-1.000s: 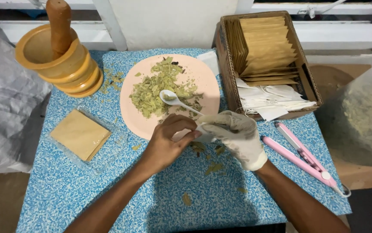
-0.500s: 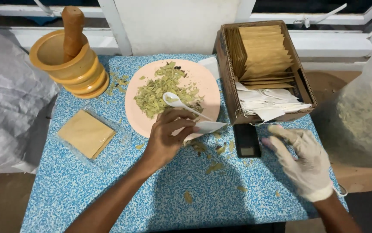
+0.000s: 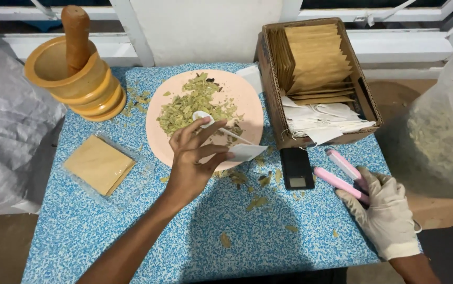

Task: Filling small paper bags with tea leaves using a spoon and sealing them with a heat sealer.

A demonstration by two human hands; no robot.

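My bare left hand [image 3: 190, 160] pinches a small white paper sachet [image 3: 245, 152] at the near edge of a pink plate [image 3: 252, 100]. The plate carries a heap of dried green leaves [image 3: 192, 105] and a white plastic spoon [image 3: 205, 118], whose bowl lies just past my fingertips. My gloved right hand [image 3: 387, 213] is at the table's right edge, its fingers closed over the near end of a pink clamp-shaped sealer [image 3: 340, 176]. A small black pocket scale [image 3: 296, 167] lies between the two hands.
A cardboard box [image 3: 267, 73] of brown envelopes and white sachets stands at the back right. A wooden mortar with pestle [image 3: 74, 79] stands back left, and a clear tray of brown envelopes [image 3: 97, 164] lies left. Leaf crumbs [image 3: 258, 201] dot the blue tabletop. A leaf-filled plastic bag [image 3: 442, 137] is right.
My right hand let go of the sachet, swung right and closed on the pink sealer. My left hand kept the sachet and lifted slightly towards the plate. The black scale came into view.
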